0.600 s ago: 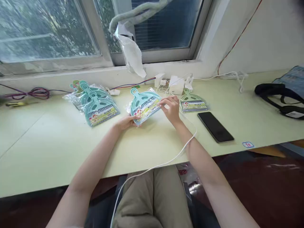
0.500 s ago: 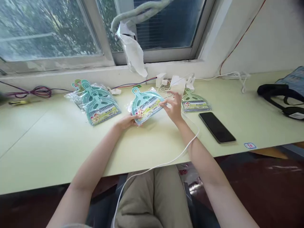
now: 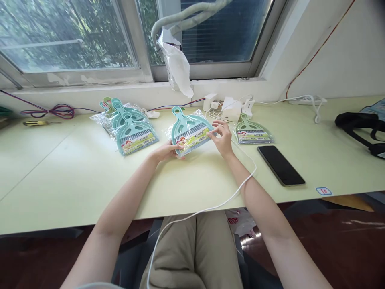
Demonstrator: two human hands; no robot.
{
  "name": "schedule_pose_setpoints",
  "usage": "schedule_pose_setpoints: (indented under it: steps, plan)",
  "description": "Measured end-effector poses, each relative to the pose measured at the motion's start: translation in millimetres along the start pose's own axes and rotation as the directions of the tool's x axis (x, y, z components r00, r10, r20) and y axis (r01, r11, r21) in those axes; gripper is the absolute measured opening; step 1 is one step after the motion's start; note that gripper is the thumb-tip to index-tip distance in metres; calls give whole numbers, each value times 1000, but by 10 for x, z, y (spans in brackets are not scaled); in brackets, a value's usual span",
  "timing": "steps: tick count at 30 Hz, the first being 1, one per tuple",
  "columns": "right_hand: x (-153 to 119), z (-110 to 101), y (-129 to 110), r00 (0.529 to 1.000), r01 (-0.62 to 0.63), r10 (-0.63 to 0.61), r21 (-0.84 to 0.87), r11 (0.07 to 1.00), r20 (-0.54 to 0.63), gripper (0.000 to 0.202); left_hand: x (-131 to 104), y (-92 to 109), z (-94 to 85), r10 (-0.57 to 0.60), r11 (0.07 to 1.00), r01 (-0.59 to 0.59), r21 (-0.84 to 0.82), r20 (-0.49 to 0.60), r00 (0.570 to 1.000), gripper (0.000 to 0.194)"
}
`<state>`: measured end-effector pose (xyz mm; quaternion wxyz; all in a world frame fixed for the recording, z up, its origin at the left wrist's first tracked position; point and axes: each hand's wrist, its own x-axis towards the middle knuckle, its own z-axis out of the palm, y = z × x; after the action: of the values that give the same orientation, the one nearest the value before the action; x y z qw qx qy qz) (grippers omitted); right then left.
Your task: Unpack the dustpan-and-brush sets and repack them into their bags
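At the center of the frame, we hold a turquoise plastic dustpan set in clear wrap, the left hand's fingers clamped on its lower left corner and the right hand's thumb and fingertips pinching its right edge. Similar turquoise wrapped sets overlap at left of center; a green wrapped set and a black rectangular smartphone lie right of center.

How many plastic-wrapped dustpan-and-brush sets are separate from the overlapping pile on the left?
2: a teal plastic set held in the left hand, the right hand at its edge; and a green plastic set behind the black smartphone.
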<state>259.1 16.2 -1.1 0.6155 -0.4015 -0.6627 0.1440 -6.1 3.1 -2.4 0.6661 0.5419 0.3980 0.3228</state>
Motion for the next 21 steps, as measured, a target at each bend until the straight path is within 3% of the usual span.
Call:
schedule_pose_setpoints:
  steps: [4,9,11,15,18,21]
  plan:
    - [-19,29,84,996,-82,78,82,993,45,12,-4,-18,42,-37,999,37,19,-3,999,58]
    - [-8,33,231,967,-247,233,156,956,102,55,27,-58,80,-27,1000,27,-10,-6,1000,56]
    - [-9,38,271,925,-372,347,190,908,155,66,17,-44,70,-29,1000,29,-6,-10,1000,56]
    - [-18,62,284,773,-613,487,284,737,406,62,-28,6,57,-52,998,53,31,-12,999,56]
    - [-12,71,281,784,-612,491,342,713,380,57,-28,5,110,-51,997,51,65,0,999,57]
    - [0,65,320,815,-579,506,360,732,281,55,17,-27,211,37,995,-27,100,-99,994,76]
